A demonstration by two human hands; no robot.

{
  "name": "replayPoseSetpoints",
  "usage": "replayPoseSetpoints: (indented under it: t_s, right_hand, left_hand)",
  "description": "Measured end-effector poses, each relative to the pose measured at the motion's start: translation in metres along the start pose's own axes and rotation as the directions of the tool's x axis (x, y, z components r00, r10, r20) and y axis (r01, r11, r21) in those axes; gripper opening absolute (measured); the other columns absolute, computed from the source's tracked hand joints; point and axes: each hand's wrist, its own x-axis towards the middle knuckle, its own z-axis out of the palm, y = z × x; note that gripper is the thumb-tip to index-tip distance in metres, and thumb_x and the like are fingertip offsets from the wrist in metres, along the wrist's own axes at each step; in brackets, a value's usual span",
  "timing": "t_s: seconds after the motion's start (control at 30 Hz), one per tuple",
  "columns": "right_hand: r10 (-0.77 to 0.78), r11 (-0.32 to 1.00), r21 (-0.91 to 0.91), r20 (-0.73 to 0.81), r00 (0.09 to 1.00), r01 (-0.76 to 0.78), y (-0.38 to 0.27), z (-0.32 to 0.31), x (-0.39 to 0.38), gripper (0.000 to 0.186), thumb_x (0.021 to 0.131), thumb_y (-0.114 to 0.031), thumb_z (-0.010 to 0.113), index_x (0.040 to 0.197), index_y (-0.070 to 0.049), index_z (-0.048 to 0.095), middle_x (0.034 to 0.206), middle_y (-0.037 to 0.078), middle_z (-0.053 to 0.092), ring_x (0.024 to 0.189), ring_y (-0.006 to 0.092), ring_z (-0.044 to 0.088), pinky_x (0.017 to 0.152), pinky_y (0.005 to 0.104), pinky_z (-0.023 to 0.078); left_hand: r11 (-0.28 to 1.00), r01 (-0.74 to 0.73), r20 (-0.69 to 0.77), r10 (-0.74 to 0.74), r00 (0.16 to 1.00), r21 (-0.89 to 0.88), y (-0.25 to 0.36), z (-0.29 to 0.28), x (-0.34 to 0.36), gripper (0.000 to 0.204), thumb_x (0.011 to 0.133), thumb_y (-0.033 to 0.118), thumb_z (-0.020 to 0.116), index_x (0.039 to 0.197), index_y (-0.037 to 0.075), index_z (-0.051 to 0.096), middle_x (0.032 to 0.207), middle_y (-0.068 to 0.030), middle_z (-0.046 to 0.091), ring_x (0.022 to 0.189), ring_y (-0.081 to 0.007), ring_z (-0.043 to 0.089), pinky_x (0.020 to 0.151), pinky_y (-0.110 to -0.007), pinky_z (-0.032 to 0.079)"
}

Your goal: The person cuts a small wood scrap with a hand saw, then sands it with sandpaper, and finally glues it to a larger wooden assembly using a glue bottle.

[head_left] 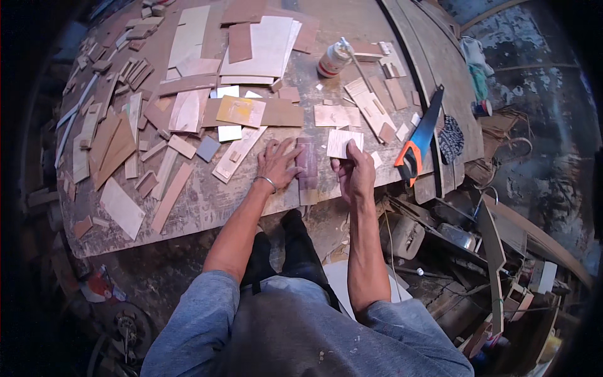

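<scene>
My left hand [276,166] lies with fingers spread at the left edge of a purplish-brown wooden strip [307,188], which rests near the bench's front edge. My right hand [357,174] pinches a small pale, grainy square of wood [340,141] just right of the strip. Above them are a pinkish rectangular piece [336,115] and a brown board [289,116] bearing a yellow-stained piece [235,108]. A glue bottle [333,63] with a stick in it stands farther back. A handsaw [421,138] with an orange-black handle lies to the right of my right hand.
The worn bench [94,242] carries several offcuts and stacked pale sheets [260,44]. A dark patterned cloth [450,139] sits at its right edge. Below right are a grey metal container [408,232], curved wooden pieces [493,251] and other clutter around my legs.
</scene>
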Motion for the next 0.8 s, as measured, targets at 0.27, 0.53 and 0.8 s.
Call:
replayPoseSetpoints:
  t_s: [0.27, 0.53, 0.8]
  right_hand:
    - [0.001, 0.997, 0.072, 0.019, 1.000, -0.002, -0.010, -0.012, -0.022, 0.029, 0.100, -0.026, 0.058, 0.105, 0.002, 0.061, 0.087, 0.008, 0.065, 0.066, 0.0156, 0.057, 0.057, 0.0274, 0.046]
    - [-0.297, 0.665, -0.722, -0.020, 0.955, 0.192, 0.062, -0.032, 0.009, 0.028, 0.093, -0.019, 0.064, 0.084, 0.007, 0.065, 0.072, 0.015, 0.068, 0.061, 0.0268, 0.063, 0.060, 0.0377, 0.050]
    - [-0.392, 0.256, -0.922, 0.176, 0.903, 0.291, 0.132, -0.023, 0.010, 0.023, 0.093, -0.011, 0.051, 0.097, 0.007, 0.065, 0.085, 0.032, 0.063, 0.078, 0.0500, 0.061, 0.068, 0.0541, 0.048]
  left_hand:
    - [0.999, -0.016, -0.013, 0.016, 1.000, 0.029, 0.002, 0.004, 0.001, 0.068, 0.082, 0.050, 0.068, 0.146, 0.037, 0.047, 0.157, 0.0000, 0.034, 0.138, -0.0345, 0.029, 0.107, -0.056, 0.026]
    - [1.000, 0.016, -0.013, -0.015, 1.000, 0.009, 0.005, 0.004, 0.002, 0.066, 0.082, 0.044, 0.071, 0.144, 0.036, 0.049, 0.157, 0.0021, 0.033, 0.141, -0.0341, 0.025, 0.109, -0.055, 0.025]
    - [0.999, 0.006, -0.036, -0.005, 0.999, 0.033, -0.006, 0.007, -0.003, 0.067, 0.082, 0.043, 0.069, 0.146, 0.037, 0.048, 0.157, -0.0001, 0.034, 0.138, -0.0353, 0.029, 0.108, -0.055, 0.026]
